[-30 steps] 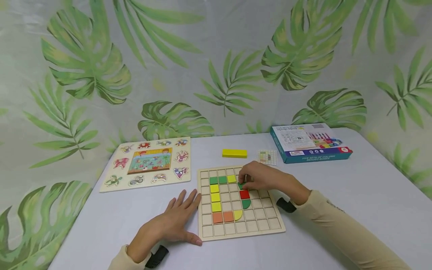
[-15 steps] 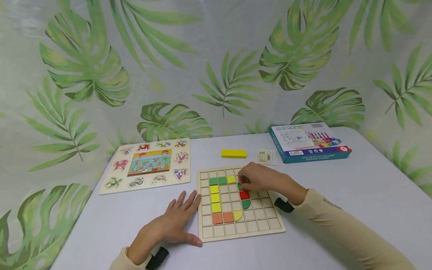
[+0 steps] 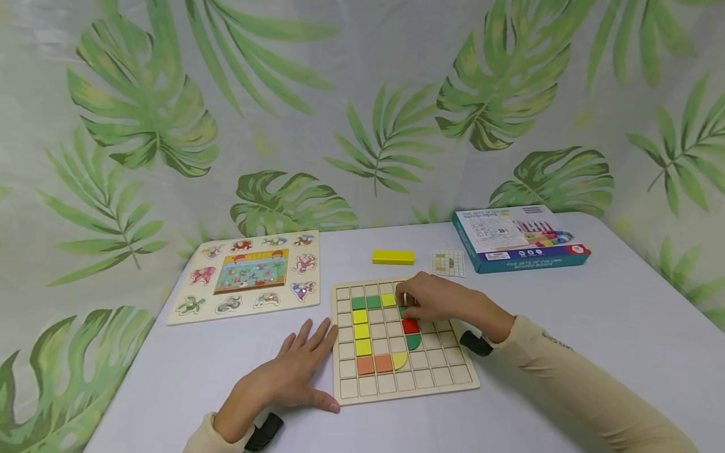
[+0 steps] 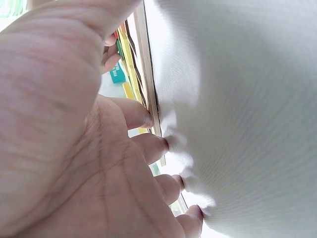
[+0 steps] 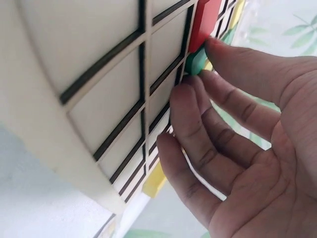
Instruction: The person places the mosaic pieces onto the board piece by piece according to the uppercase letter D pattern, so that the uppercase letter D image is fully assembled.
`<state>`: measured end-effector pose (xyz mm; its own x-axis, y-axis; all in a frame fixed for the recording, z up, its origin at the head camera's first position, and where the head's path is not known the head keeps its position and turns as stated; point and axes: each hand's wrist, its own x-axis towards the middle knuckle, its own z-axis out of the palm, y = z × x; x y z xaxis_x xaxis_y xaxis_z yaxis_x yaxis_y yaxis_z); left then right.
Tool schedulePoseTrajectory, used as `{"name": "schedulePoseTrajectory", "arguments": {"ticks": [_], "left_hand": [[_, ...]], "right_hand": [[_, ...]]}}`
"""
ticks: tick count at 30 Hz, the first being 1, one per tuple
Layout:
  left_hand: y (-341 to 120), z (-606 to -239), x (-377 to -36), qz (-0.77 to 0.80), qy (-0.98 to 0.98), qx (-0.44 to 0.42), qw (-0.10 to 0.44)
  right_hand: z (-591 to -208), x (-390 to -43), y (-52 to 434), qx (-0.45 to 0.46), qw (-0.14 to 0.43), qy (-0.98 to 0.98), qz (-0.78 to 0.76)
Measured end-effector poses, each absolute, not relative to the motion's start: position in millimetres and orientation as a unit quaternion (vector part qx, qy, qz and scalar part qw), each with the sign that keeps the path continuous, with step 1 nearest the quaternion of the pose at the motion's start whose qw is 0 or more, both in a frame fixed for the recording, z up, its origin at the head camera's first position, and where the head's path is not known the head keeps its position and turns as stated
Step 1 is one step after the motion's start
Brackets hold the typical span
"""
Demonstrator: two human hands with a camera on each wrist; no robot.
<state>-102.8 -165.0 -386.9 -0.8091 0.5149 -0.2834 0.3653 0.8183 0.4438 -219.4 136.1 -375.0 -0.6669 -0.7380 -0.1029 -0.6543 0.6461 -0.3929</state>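
Note:
A wooden grid board (image 3: 442, 372) lies on the white table, with green, yellow, orange and red tiles set in some of its cells. My right hand (image 3: 409, 303) rests over the board's upper middle. Its thumb and fingertips pinch a small green piece (image 5: 196, 60) just above the red tile (image 3: 410, 326), which also shows in the right wrist view as the red tile (image 5: 207, 20). My left hand (image 3: 300, 365) lies flat on the table, fingers straight, fingertips at the board's left edge (image 4: 148, 89). It holds nothing.
An animal peg puzzle (image 3: 246, 274) lies at the back left. Behind the board lie a yellow block (image 3: 393, 257) and a small pattern card (image 3: 448, 263). A blue box (image 3: 518, 239) sits at the back right. A leaf-print backdrop surrounds the table.
My right hand has shifted slightly left and away over the board, still on the green piece. The left hand has stayed in place.

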Motion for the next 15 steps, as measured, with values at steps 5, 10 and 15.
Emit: {"name": "schedulePoseTrajectory", "arguments": {"ticks": [5,10,15], "left_hand": [[-165.3,-386.2,-101.8,0.186,0.934,0.234,0.197],[-165.7,-385.4,-102.5,0.187,0.933,0.236,0.196],[-168.4,-382.9,-106.1,0.204,0.932,0.233,0.19]], "right_hand": [[-373.1,-218.6,136.5,-0.386,0.137,0.897,-0.165],[-372.8,-217.0,140.8,-0.392,0.137,0.892,-0.177],[-373.7,-213.8,155.4,-0.385,0.118,0.894,-0.198]]}}
